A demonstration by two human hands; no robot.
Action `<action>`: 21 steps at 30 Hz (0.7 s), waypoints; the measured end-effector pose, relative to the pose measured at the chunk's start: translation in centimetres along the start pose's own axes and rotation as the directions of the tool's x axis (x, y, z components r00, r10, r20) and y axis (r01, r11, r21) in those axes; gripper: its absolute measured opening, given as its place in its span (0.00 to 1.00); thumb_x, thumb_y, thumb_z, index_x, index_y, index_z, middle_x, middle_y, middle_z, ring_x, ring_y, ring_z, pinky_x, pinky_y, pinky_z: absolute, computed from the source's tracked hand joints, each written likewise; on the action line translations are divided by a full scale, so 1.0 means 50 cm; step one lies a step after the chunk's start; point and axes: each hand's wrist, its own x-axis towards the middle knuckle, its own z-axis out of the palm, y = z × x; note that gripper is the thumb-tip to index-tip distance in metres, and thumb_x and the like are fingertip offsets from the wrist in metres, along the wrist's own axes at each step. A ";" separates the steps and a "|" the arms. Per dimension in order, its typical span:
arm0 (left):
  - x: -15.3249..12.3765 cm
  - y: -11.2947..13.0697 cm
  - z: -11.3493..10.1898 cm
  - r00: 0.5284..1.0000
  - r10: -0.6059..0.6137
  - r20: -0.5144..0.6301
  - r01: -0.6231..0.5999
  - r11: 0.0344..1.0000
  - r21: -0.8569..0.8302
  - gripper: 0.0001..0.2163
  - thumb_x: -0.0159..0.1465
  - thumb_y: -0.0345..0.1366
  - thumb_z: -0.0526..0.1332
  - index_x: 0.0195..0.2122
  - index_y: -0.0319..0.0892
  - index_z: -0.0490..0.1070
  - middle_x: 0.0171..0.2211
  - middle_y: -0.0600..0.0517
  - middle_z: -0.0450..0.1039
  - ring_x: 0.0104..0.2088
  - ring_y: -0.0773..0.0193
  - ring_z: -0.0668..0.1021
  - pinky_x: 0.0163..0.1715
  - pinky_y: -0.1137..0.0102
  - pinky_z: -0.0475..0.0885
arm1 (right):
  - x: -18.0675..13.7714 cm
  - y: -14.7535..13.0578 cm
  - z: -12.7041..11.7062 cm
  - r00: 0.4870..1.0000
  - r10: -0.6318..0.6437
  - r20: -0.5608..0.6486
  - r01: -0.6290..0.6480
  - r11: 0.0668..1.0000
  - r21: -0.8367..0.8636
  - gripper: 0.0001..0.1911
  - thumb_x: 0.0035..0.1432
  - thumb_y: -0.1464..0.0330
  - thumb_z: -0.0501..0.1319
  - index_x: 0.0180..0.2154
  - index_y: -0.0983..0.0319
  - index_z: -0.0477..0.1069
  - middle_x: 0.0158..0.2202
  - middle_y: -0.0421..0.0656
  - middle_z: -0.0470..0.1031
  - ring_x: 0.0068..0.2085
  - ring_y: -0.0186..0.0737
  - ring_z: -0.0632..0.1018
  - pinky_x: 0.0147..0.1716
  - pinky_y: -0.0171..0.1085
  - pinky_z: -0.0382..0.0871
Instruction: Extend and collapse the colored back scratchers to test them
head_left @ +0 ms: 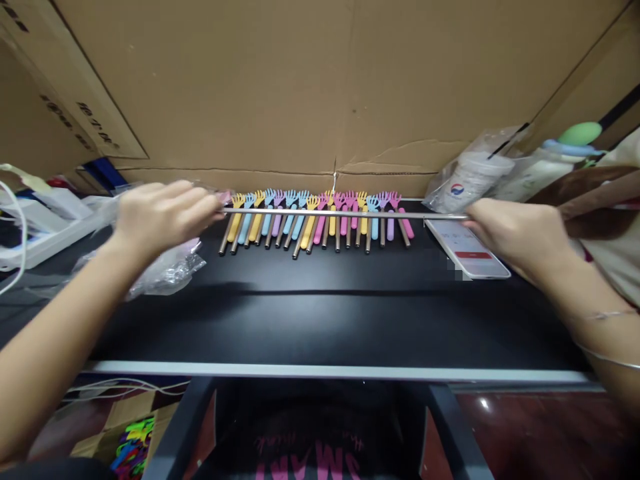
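A thin metal rod, apparently a telescopic back scratcher [320,213] drawn out long, stretches level above the table between my two hands. My left hand [163,213] is closed around its left end, where a bit of pink shows by the fingers. My right hand [520,233] is closed on the right end. Both ends are mostly hidden by my fingers. Behind and below the rod lies a row of several short back scratchers [311,227] with yellow, blue, purple and pink claw heads, heads pointing away from me.
A phone [480,257] lies near my right hand. Behind it stand a bagged cup [475,180] and a bottle [555,167]. Clear plastic wrapping [167,270] and a white power strip [45,243] are at left. Cardboard [320,87] walls the back. A person's clothing [620,220] shows at right.
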 end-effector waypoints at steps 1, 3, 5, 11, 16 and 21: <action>-0.019 -0.021 0.000 0.996 -0.073 0.045 0.073 0.997 -0.004 0.13 0.68 0.39 0.52 0.26 0.43 0.66 0.21 0.54 0.65 0.26 0.67 0.63 0.20 0.73 0.49 | -0.007 0.030 0.011 0.998 0.063 0.024 -0.063 0.998 0.003 0.32 0.65 0.51 0.35 0.27 0.62 0.67 0.26 0.50 0.71 0.28 0.35 0.68 0.23 0.35 0.47; -0.051 -0.052 -0.001 0.977 -0.188 0.104 0.194 0.980 -0.049 0.18 0.69 0.42 0.48 0.23 0.43 0.64 0.20 0.53 0.63 0.26 0.66 0.61 0.22 0.72 0.47 | -0.015 0.087 0.032 0.971 0.203 0.127 -0.207 0.978 0.020 0.31 0.62 0.47 0.39 0.23 0.61 0.64 0.26 0.52 0.70 0.27 0.34 0.66 0.23 0.37 0.46; -0.073 -0.068 -0.002 0.953 -0.257 0.160 0.277 0.953 -0.121 0.18 0.68 0.44 0.47 0.22 0.45 0.63 0.21 0.52 0.63 0.27 0.64 0.60 0.23 0.70 0.47 | -0.015 0.131 0.051 0.940 0.262 0.219 -0.282 0.957 0.068 0.29 0.60 0.47 0.44 0.19 0.60 0.60 0.24 0.51 0.69 0.24 0.32 0.63 0.23 0.39 0.45; -0.086 -0.067 0.012 0.931 -0.295 0.212 0.338 0.919 -0.203 0.17 0.66 0.45 0.48 0.22 0.46 0.62 0.21 0.52 0.64 0.28 0.62 0.60 0.24 0.68 0.48 | -0.010 0.159 0.074 0.942 0.276 0.193 -0.311 0.932 0.187 0.18 0.49 0.55 0.57 0.17 0.59 0.59 0.25 0.52 0.70 0.24 0.34 0.62 0.22 0.37 0.44; -0.080 -0.067 0.020 0.957 -0.206 0.205 0.241 0.956 -0.167 0.16 0.67 0.44 0.46 0.25 0.47 0.62 0.23 0.52 0.65 0.30 0.61 0.62 0.24 0.66 0.51 | -0.013 0.157 0.089 0.933 0.288 0.215 -0.334 0.915 0.225 0.12 0.44 0.58 0.59 0.21 0.60 0.66 0.29 0.54 0.74 0.25 0.35 0.65 0.23 0.37 0.45; -0.082 -0.073 0.038 0.971 -0.168 0.171 0.196 0.968 -0.156 0.14 0.67 0.43 0.46 0.26 0.46 0.59 0.23 0.51 0.64 0.30 0.62 0.63 0.22 0.68 0.50 | -0.012 0.170 0.100 0.864 0.418 0.282 -0.471 0.868 0.157 0.24 0.51 0.51 0.57 0.14 0.60 0.60 0.16 0.46 0.64 0.18 0.30 0.57 0.23 0.39 0.41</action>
